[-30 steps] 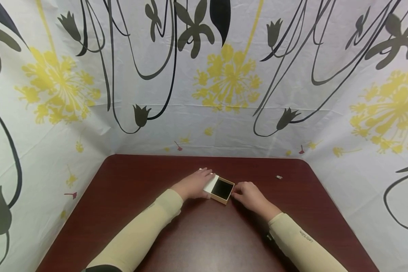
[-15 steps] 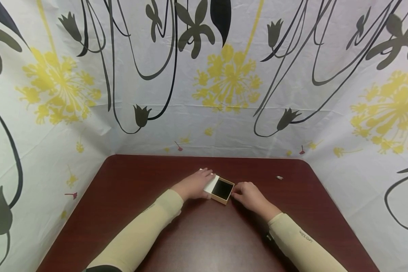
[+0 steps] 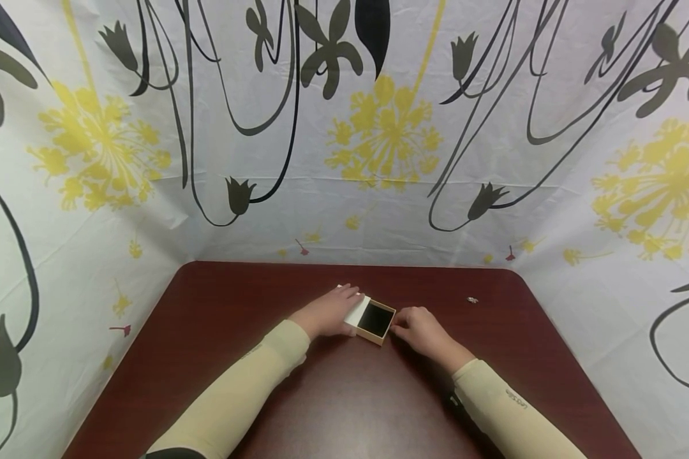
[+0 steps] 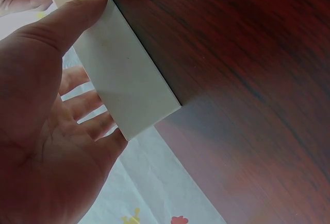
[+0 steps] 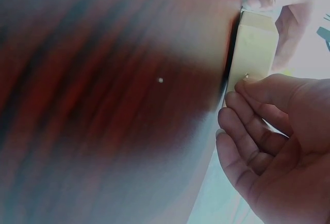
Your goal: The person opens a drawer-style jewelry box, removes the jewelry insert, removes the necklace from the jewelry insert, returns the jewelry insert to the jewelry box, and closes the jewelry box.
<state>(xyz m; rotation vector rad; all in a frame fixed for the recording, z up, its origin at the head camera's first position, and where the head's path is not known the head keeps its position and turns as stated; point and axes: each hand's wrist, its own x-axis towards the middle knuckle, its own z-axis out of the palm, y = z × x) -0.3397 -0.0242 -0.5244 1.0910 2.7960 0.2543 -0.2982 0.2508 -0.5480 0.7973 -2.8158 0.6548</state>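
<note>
On the table sits a small drawer box, made of a white sleeve (image 3: 357,312) and a cream tray (image 3: 372,337) pulled partly out. The tray's floor is dark, and I see nothing lying on it. My left hand (image 3: 326,311) grips the sleeve; in the left wrist view its thumb presses one long side (image 4: 124,69) while the fingers lie across the other side. My right hand (image 3: 423,331) is at the tray's outer end, where thumb and forefinger pinch a tiny pull (image 5: 246,75). The other right fingers are curled beneath. What lies inside the sleeve is hidden.
A tiny silvery item (image 3: 473,299) lies on the dark red-brown table (image 3: 344,395), to the right of the right hand. A white cloth (image 3: 287,153) with flower prints hangs around the table's back and sides.
</note>
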